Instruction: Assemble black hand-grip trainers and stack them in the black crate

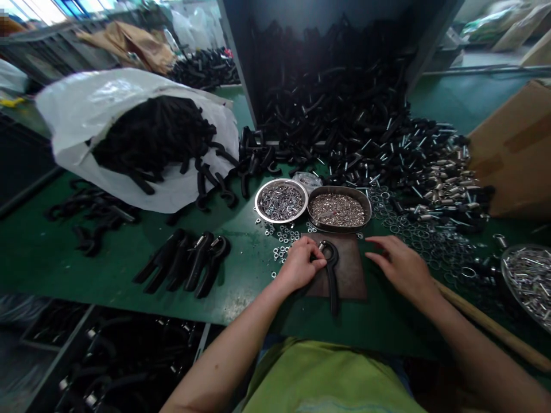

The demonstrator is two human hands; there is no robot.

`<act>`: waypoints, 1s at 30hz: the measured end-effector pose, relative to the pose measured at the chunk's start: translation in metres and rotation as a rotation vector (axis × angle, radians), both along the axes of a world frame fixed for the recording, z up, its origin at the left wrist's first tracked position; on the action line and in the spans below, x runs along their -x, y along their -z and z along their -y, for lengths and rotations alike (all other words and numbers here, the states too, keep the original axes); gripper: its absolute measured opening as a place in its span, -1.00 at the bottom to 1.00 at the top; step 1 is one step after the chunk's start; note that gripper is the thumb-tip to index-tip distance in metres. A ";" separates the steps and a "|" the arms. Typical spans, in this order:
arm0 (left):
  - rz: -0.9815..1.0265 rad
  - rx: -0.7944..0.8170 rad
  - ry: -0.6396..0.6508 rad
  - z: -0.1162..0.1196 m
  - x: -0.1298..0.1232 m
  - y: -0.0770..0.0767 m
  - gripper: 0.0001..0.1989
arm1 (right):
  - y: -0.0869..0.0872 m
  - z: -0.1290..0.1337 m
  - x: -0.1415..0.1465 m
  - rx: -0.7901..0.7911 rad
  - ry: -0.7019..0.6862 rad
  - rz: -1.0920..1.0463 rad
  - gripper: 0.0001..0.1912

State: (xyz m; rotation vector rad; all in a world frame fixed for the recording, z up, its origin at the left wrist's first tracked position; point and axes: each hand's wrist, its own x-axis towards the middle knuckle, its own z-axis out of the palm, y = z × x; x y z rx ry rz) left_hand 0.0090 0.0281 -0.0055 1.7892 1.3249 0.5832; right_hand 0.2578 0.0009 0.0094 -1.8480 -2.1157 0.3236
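My left hand [302, 263] pinches a small part at the ring end of a black handle piece [332, 281]. That piece lies on a brown mat [355, 267], its long arm pointing toward me. To the right, my right hand [400, 267] hovers beside the mat with thumb and fingers apart and nothing between them. Beyond the mat stand a round metal bowl [282, 201] of small metal parts and an oval tin [339, 210] of tiny metal pieces. Small nuts [282, 252] are scattered left of the mat.
Several black clamps [185, 261] lie at left, below a white sack [167, 198] of black parts. A large black heap [336, 115] fills the back. At right are loose rings [422, 241], a bowl of pins [531, 278], a wooden stick [495, 327] and a cardboard box [516, 149].
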 end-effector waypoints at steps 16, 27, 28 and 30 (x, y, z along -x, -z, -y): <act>0.037 0.141 -0.029 -0.008 -0.001 0.001 -0.90 | -0.048 0.048 0.001 -0.087 0.119 -0.439 -0.60; -0.036 0.081 -0.012 -0.007 -0.002 0.000 -0.89 | -0.046 0.022 0.032 -0.162 -0.124 -0.215 -0.59; -0.043 0.060 -0.004 -0.007 -0.002 0.000 -0.89 | -0.042 0.023 0.032 -0.171 -0.119 -0.203 -0.59; -0.054 0.018 0.006 -0.005 -0.002 0.000 -0.89 | -0.028 0.022 0.031 -0.067 -0.132 -0.100 -0.60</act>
